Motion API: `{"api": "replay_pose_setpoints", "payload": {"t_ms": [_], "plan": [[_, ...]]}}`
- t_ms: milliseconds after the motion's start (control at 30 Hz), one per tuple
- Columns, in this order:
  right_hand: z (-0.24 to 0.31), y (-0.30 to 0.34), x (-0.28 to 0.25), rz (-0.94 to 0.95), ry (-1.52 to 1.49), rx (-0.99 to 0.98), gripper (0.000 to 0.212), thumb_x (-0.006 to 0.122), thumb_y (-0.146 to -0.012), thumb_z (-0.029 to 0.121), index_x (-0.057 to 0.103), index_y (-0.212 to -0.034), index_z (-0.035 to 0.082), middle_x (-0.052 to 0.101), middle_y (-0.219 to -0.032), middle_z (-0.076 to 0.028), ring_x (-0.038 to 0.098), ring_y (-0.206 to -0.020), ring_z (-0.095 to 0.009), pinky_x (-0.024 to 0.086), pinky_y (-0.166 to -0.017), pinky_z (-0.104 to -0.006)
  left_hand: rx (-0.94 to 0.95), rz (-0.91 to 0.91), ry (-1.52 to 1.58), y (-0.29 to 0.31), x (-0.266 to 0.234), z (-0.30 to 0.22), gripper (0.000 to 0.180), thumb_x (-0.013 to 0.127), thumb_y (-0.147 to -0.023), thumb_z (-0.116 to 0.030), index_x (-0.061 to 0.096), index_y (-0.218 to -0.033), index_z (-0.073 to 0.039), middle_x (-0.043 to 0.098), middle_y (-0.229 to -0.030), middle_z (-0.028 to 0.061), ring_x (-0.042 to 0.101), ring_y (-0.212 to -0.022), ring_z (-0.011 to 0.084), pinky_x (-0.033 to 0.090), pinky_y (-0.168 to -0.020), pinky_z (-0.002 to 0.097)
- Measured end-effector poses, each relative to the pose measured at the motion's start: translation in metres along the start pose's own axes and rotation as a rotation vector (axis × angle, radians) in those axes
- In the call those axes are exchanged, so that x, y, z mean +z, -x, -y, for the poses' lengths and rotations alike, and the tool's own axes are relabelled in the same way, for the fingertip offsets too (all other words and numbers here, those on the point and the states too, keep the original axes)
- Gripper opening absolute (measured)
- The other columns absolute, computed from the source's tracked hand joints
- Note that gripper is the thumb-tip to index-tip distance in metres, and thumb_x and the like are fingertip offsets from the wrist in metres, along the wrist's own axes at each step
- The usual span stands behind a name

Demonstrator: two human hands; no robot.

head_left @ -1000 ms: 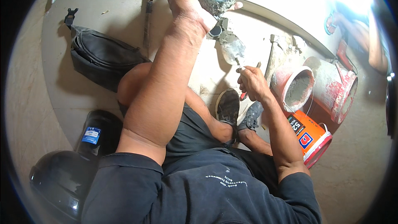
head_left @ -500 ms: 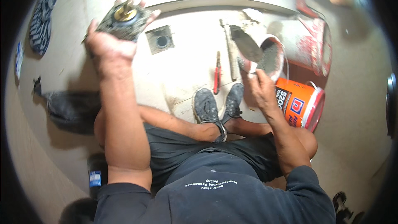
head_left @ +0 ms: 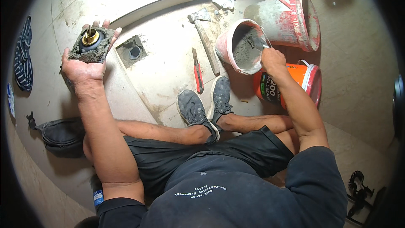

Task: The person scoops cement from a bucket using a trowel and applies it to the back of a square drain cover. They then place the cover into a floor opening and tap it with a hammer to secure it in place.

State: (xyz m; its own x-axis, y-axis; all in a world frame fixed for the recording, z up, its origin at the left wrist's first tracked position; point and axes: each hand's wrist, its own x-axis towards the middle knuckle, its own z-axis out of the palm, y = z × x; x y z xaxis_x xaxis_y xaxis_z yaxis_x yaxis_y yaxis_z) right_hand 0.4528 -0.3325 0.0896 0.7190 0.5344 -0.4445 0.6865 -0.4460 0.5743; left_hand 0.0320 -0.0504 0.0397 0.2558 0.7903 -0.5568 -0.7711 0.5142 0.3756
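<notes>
On the upturned palm of my left hand (head_left: 86,71) rests a square floor drain (head_left: 97,44), its underside up. Grey mortar coats it around a dark ring and a brass-coloured centre piece (head_left: 90,36); my fingers curl up past its edges. My right hand (head_left: 273,61) grips a trowel (head_left: 256,42) whose blade is in the grey mortar (head_left: 244,50) inside a tilted white bucket (head_left: 225,44). My fist mostly hides the trowel's handle. Right of my left hand, a square recess with a round pipe hole (head_left: 134,52) is set in the floor.
A hatchet (head_left: 206,44) and a red utility knife (head_left: 198,76) lie before my shoes. Beyond the mortar bucket lies a large stained bucket (head_left: 270,19), with an orange bucket (head_left: 301,78) nearer. A raised ledge (head_left: 168,4) runs behind. At left are a black bag (head_left: 63,133) and striped cloth (head_left: 23,59).
The trowel has gone from above the bucket's left rim into the mortar. My view has shifted, and the left hand with the floor drain appears lower and further left. The other person's limbs have left view.
</notes>
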Motion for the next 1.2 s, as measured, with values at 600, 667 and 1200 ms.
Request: {"api": "replay_pose_setpoints", "payload": {"t_ms": [600, 667, 1200], "plan": [[-0.005, 0.029, 0.019, 0.014, 0.139, -0.218, 0.024, 0.06, -0.091, 0.011, 0.081, -0.096, 0.001, 0.078, -0.101, -0.023, 0.077, -0.096, -0.038, 0.062, -0.085, -0.0476, -0.016, 0.004, 0.027, 0.0, 0.001, -0.001, 0.077, 0.015, -0.105, -0.049, 0.03, -0.157, 0.005, 0.034, -0.161, 0.0291, 0.035, -0.148, 0.0556, 0.019, -0.117, 0.0842], [-0.003, 0.033, 0.005, 0.068, 0.07, -0.236, 0.025, 0.06, -0.09, 0.013, 0.079, -0.093, -0.003, 0.076, -0.098, -0.027, 0.075, -0.098, -0.043, 0.06, -0.089, -0.0515, -0.011, 0.001, 0.038, 0.0, -0.001, -0.003, 0.077, 0.015, -0.105, -0.05, 0.03, -0.156, 0.005, 0.035, -0.16, 0.0293, 0.034, -0.148, 0.0557, 0.019, -0.117, 0.0841], [-0.03, 0.069, -0.034, 0.032, -0.846, -0.324, 0.032, 0.066, -0.097, 0.025, 0.075, -0.108, -0.003, 0.07, -0.076, -0.012, 0.064, -0.071, -0.015, 0.052, -0.068, -0.0357, 0.079, 0.138, 0.04, 0.001, -0.011, -0.02, 0.08, 0.013, -0.103, -0.051, 0.031, -0.155, 0.007, 0.044, -0.15, 0.0321, 0.043, -0.141, 0.0566, 0.024, -0.114, 0.0853]]}}
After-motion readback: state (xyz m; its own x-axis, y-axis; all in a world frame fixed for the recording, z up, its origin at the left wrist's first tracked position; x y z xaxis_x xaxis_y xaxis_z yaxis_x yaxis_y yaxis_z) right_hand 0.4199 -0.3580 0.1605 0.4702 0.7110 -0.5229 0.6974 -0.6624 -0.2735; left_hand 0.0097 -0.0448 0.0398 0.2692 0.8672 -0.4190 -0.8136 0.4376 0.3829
